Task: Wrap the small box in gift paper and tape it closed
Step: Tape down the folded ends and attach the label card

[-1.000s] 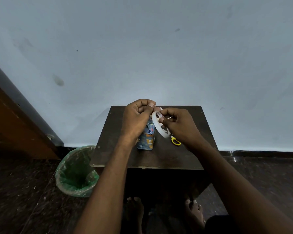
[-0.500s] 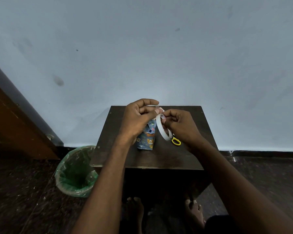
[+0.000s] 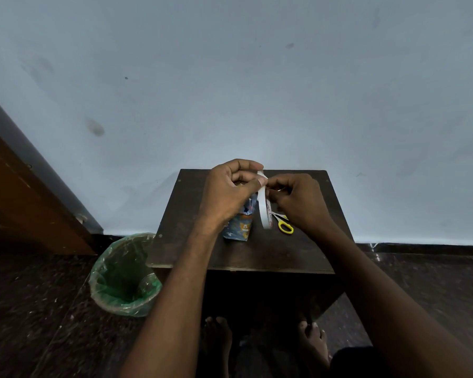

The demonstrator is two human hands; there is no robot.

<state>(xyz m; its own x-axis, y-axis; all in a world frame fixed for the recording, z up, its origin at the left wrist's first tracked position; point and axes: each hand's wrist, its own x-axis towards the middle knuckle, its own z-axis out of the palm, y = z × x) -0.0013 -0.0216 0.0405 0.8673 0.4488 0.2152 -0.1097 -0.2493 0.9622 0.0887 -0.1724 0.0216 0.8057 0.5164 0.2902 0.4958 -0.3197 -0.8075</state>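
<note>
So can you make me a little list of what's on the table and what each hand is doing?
table: small dark wooden table against a pale wall
box: wrapped box in blue patterned paper, standing on the table
tape: white tape roll, held up above the table beside the box
left hand: left hand pinches the top of the tape roll
right hand: right hand grips the tape roll from the other side
scissors: yellow-handled scissors lying on the table, partly hidden by the right hand
floor: bin with a green liner, left of the table
</note>
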